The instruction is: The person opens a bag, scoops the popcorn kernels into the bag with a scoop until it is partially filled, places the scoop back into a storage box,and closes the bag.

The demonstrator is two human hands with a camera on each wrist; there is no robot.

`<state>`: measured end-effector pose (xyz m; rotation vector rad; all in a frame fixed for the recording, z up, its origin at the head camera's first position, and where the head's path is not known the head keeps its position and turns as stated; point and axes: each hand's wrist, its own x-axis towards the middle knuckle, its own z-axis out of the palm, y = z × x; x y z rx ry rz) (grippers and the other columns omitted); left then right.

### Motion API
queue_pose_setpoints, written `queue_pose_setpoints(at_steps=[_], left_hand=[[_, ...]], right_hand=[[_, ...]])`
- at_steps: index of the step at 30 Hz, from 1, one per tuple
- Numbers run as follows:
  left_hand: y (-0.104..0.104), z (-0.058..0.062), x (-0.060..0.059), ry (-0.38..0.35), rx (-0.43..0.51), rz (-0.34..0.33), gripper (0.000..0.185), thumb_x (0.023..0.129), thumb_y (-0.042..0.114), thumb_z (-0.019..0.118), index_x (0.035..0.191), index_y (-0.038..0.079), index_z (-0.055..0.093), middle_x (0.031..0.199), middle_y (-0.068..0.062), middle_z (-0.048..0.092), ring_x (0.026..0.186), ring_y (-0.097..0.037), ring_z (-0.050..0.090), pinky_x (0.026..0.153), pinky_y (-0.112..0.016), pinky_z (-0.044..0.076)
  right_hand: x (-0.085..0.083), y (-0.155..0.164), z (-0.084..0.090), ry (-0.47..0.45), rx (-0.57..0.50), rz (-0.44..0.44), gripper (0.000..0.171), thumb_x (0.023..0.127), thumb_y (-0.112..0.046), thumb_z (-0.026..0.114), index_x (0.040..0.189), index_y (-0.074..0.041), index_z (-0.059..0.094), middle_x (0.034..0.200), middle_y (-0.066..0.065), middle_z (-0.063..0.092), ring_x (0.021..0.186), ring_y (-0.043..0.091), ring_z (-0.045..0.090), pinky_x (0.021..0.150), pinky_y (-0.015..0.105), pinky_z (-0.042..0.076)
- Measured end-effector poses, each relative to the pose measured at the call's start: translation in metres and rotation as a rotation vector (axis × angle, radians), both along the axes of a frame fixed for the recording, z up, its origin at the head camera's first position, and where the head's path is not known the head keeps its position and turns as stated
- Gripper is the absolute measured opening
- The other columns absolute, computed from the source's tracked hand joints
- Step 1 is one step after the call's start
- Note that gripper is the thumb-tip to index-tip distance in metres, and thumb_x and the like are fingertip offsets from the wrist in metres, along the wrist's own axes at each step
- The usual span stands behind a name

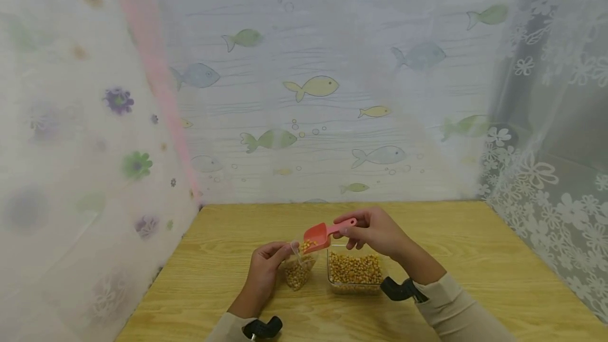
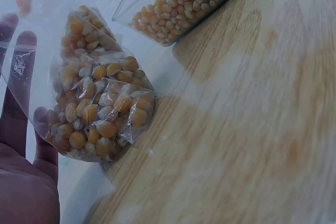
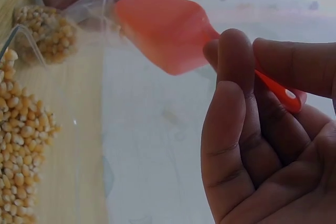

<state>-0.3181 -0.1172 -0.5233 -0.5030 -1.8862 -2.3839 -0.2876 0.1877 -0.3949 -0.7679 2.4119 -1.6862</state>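
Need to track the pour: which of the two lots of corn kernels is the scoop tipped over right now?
The clear bag held by the left hand; the red scoop tips at its mouth. The clear tub sits beside it on the table.

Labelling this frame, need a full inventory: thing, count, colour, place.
scoop: 1, coral-red, tipped at the bag's mouth, kernels in it
plastic bag: 1, clear, part full of yellow kernels, left of the tub
tub: 1, clear, holds yellow kernels, table centre
table: 1, light wood
curtains: fish print behind, floral at the sides
wrist mounts: 2, black
left hand: holds the bag open
right hand: grip on the scoop handle
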Motion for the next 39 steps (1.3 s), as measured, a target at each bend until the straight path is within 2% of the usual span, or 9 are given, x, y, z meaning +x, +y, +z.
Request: queue_pose_setpoints(at_steps=[5,12,17,22,28,32,39], left_hand=[[-0.001,-0.001,-0.001,0.012,0.022,-0.008,0.022,0.101,0.012,0.068,0.107,-0.008,0.075,0.109,-0.007,0.080,0.114,-0.020,0.072,0.096,-0.030,0.057],[-0.001,-0.001,-0.003,0.012,0.033,-0.005,0.021,0.101,0.012,0.068,0.105,-0.006,0.076,0.107,-0.006,0.080,0.113,-0.019,0.073,0.094,-0.029,0.057],[-0.002,-0.002,-0.004,0.022,0.026,-0.016,0.020,0.101,0.013,0.068,0.106,-0.004,0.077,0.108,-0.006,0.080,0.113,-0.019,0.073,0.094,-0.029,0.057],[-0.004,-0.003,-0.005,0.040,0.036,-0.034,0.018,0.104,0.015,0.065,0.104,0.003,0.078,0.109,-0.003,0.080,0.114,-0.018,0.072,0.096,-0.029,0.056],[-0.004,-0.004,-0.007,0.020,0.166,-0.068,0.023,0.107,0.013,0.058,0.100,0.014,0.080,0.105,-0.001,0.080,0.109,-0.015,0.074,0.101,-0.029,0.055],[-0.003,-0.003,-0.009,0.025,0.204,-0.101,0.024,0.107,0.012,0.058,0.103,0.016,0.081,0.104,0.001,0.080,0.106,-0.014,0.074,0.099,-0.029,0.056],[-0.003,-0.001,-0.009,0.022,0.241,-0.105,0.029,0.107,0.007,0.057,0.098,0.018,0.082,0.101,0.002,0.081,0.103,-0.013,0.075,0.097,-0.029,0.057]], right_hand=[[0.001,-0.005,0.007,0.049,0.054,0.002,0.031,0.102,-0.025,0.069,0.128,-0.009,0.071,0.101,0.007,0.080,0.079,0.036,0.076,0.065,0.037,0.063],[0.003,-0.015,0.019,0.100,0.137,0.008,0.029,0.102,-0.021,0.068,0.128,-0.009,0.072,0.096,0.002,0.080,0.073,0.023,0.076,0.063,0.037,0.062],[0.005,-0.019,0.026,0.109,0.177,0.013,0.029,0.101,-0.018,0.068,0.129,-0.009,0.071,0.095,0.001,0.079,0.073,0.022,0.076,0.063,0.035,0.061],[0.006,-0.021,0.028,0.107,0.173,0.021,0.029,0.101,-0.017,0.067,0.129,-0.008,0.071,0.095,0.001,0.079,0.074,0.023,0.076,0.064,0.035,0.061],[0.007,-0.014,0.024,0.084,0.129,0.002,0.029,0.102,-0.021,0.068,0.129,-0.012,0.071,0.099,0.002,0.079,0.079,0.032,0.077,0.066,0.037,0.062],[0.008,-0.006,0.020,0.083,0.083,-0.008,0.030,0.102,-0.022,0.068,0.130,-0.011,0.070,0.103,0.006,0.079,0.080,0.033,0.076,0.067,0.038,0.063],[0.008,0.014,0.005,0.041,0.017,-0.031,0.034,0.104,-0.022,0.065,0.133,-0.005,0.067,0.108,0.013,0.079,0.078,0.029,0.076,0.068,0.038,0.063]])
